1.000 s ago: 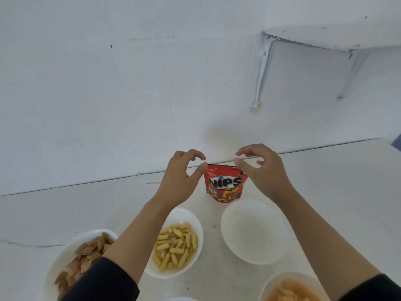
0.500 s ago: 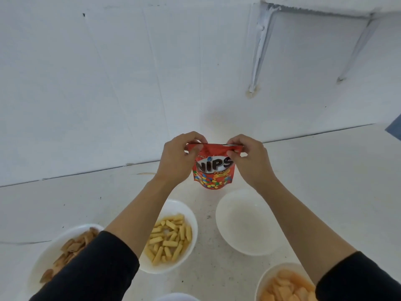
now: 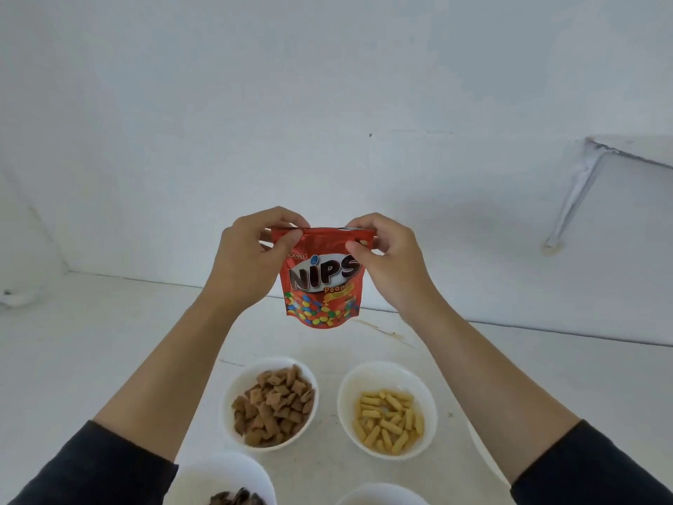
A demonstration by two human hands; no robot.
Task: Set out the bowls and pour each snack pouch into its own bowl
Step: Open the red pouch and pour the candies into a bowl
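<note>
We hold the red Nips pouch (image 3: 322, 282) up in the air between our two hands, upright, with its printed face toward us. We judge it light and soft. The thin glossy film crumples easily and may slip under the fingers, and the small loose candies inside would settle low and run out fast once the mouth is open. The top strip looks the stiffest part, so the two upper corners, close to that strip, are the places to take hold.

Our left hand (image 3: 251, 260) pinches the top left corner, its thumb (image 3: 291, 236) on the near face and its curled fingers behind. Our right hand (image 3: 391, 264) pinches the top right corner the same way, its thumb (image 3: 355, 246) pressed just below the strip. Both hands are closed narrow on the film and hold nothing else. We cannot tell whether the top is sealed.

The pouch body hangs free below our knuckles. Well below our wrists sit a bowl of brown pillows (image 3: 226, 406) and a bowl of yellow sticks (image 3: 351, 388).
</note>
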